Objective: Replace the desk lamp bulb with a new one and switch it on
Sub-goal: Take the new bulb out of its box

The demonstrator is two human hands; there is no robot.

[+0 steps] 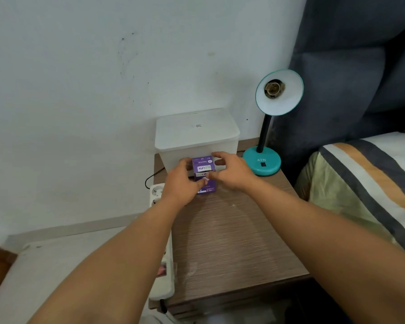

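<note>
A small purple bulb box (204, 174) stands on the wooden bedside table (234, 235), in front of a white plastic container. My left hand (181, 183) grips the box from the left side. My right hand (229, 170) pinches the box's top flap, which is lifted. No bulb is visible; the box's inside is hidden. The teal desk lamp (264, 160) stands at the table's back right, its shade (279, 94) turned toward me with an empty socket (274, 88).
A white lidded plastic container (197, 136) sits against the wall behind the box. A white power strip (160, 258) runs along the table's left edge with a black cable. A bed with a striped cover (372, 183) and a dark headboard lie to the right.
</note>
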